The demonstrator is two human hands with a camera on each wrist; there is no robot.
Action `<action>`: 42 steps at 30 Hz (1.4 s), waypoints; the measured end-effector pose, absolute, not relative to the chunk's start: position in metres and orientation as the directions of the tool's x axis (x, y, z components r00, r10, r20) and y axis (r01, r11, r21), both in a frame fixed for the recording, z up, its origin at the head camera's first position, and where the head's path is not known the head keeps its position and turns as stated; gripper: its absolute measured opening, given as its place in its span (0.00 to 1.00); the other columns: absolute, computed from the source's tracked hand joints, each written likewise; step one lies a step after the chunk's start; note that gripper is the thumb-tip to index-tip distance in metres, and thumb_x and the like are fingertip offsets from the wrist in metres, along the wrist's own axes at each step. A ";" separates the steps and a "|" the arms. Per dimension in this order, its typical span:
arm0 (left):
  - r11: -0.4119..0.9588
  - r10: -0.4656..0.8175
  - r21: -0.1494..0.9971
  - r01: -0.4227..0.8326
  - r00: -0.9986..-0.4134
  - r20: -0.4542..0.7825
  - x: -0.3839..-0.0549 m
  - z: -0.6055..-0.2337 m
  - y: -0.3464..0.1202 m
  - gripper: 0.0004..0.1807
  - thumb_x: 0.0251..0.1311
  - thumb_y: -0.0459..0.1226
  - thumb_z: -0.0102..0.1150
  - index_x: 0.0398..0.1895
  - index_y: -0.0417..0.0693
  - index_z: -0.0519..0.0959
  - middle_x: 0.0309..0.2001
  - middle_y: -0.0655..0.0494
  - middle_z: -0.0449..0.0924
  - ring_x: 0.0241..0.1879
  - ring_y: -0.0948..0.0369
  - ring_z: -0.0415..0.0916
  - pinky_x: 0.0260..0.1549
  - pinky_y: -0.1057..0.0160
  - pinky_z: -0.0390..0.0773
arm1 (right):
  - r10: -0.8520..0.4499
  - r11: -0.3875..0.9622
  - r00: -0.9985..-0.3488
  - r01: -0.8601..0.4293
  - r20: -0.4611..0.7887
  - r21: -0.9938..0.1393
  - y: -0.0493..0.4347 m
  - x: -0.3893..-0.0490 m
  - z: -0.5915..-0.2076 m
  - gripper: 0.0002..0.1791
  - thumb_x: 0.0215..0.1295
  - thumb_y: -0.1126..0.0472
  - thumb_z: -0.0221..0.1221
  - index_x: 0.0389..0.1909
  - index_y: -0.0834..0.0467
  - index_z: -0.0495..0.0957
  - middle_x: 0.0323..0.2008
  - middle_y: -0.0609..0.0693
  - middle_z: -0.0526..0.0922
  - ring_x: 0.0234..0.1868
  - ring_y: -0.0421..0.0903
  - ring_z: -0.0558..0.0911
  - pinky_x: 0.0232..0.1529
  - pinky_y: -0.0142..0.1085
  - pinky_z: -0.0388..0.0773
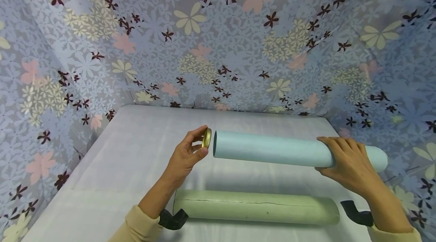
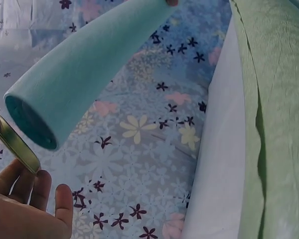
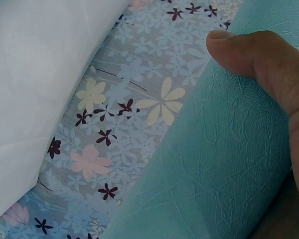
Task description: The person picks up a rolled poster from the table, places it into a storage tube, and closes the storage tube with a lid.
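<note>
A long pale blue tube [image 1: 269,148] is held above the table, its open end facing left. My right hand [image 1: 347,164] grips it near the right end; in the right wrist view the thumb [image 3: 254,52] lies along its textured surface. My left hand [image 1: 185,155] pinches a round gold lid [image 1: 206,138] by its edge between thumb and fingers. The lid stands on edge, a small gap away from the tube's open end. In the left wrist view the lid [image 2: 19,147] is tilted just below the dark mouth of the tube [image 2: 74,74].
A pale green tube [image 1: 255,207] with a seam along its length lies across the table in front of me. The white-covered table [image 1: 136,151] is bordered by flowered fabric [image 1: 218,45] at the back and sides. Black bands [image 1: 173,219] sit at my wrists.
</note>
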State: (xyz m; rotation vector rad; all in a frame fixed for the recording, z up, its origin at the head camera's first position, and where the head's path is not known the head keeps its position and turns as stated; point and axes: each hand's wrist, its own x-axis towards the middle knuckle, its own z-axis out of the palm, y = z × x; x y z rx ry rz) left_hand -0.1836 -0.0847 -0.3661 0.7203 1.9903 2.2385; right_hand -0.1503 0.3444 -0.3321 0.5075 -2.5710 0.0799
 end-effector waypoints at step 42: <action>-0.364 0.431 0.921 0.139 -0.851 0.299 -0.189 -0.383 -0.064 0.39 0.51 0.54 0.61 0.64 0.55 0.56 0.74 0.59 0.50 0.71 0.61 0.52 0.63 0.55 0.60 | -0.397 0.905 -0.747 -0.416 0.534 0.090 0.338 -0.156 -0.329 0.47 0.42 0.26 0.60 0.60 0.52 0.68 0.49 0.59 0.76 0.48 0.65 0.70 0.45 0.59 0.61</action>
